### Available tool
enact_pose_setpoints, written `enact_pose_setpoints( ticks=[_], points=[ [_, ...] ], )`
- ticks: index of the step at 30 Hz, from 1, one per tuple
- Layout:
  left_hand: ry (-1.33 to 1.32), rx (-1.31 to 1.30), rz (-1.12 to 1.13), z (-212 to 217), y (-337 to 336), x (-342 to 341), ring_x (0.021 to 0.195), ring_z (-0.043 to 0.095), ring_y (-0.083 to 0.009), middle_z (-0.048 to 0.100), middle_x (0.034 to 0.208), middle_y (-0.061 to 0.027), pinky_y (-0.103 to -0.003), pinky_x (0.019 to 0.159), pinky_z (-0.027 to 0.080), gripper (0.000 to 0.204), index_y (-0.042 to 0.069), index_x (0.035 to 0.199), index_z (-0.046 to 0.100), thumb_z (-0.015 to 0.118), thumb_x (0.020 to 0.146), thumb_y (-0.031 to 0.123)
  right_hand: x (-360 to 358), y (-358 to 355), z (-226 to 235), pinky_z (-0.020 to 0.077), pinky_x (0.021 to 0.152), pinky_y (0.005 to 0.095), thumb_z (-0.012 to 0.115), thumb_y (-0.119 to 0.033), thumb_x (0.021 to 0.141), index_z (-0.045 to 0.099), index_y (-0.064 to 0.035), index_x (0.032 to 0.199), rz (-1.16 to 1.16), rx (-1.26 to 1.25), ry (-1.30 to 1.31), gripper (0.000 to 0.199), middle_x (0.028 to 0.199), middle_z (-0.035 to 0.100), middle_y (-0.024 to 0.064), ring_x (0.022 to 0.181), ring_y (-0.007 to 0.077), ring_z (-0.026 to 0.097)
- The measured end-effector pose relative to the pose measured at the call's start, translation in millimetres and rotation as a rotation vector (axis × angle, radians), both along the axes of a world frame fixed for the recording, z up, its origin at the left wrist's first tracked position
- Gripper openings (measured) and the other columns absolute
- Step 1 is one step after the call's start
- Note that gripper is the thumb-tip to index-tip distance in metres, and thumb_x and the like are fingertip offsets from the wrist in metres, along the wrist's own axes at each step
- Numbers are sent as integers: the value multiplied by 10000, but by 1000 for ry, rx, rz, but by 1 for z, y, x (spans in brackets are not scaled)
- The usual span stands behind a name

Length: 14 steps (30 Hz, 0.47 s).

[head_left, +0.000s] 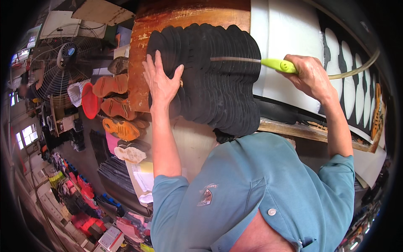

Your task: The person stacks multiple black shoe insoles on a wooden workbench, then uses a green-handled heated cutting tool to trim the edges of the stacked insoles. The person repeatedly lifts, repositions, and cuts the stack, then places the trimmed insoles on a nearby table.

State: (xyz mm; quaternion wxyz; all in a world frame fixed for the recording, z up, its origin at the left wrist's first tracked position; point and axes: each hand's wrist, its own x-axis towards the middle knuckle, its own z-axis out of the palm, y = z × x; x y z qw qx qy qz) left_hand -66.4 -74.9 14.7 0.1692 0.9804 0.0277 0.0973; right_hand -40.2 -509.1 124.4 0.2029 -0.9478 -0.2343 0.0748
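A long overlapping row of black shoe-sole-shaped sheets [224, 98] lies across the work table in front of me. My left hand [163, 86] rests on the left end of the row, thumb and fingers spread. At the right, my right hand [311, 76] is closed around a lime-green air blow gun [278, 65]. Its long thin nozzle points left, over the black pieces; whether the tip touches them I cannot tell. A translucent hose [357, 72] curves away from behind that hand.
The wooden table board [184, 17] is scuffed. White sheet material [285, 25] lies at the right, beside a sheet with sole-shaped cutouts [331, 54]. Orange and brown soles [121, 128], a red oval piece [90, 101] and a large fan [67, 54] are on the left.
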Motion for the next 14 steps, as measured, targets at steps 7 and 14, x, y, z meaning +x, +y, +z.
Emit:
enact_pose_setpoints(
  ticks=[7, 14],
  points=[
    [38, -11, 23, 4, -3, 0, 1617, 201, -581, 257, 1739, -353, -693, 1304, 167, 1052, 76, 1709, 324, 793, 926, 599, -3, -2, 2, 569, 737, 479, 842, -126, 892, 697, -42, 988, 14, -5, 21, 193, 860, 729, 164, 813, 405, 722],
    [101, -11, 26, 11, -11, 0, 1638, 142, -567, 171, 1776, -344, -719, 1305, 89, 1136, 82, 1735, 263, 788, 907, 655, -2, -3, 3, 585, 762, 459, 822, -112, 913, 712, -35, 1018, 59, -77, 59, 170, 903, 757, 186, 862, 389, 754]
  ],
)
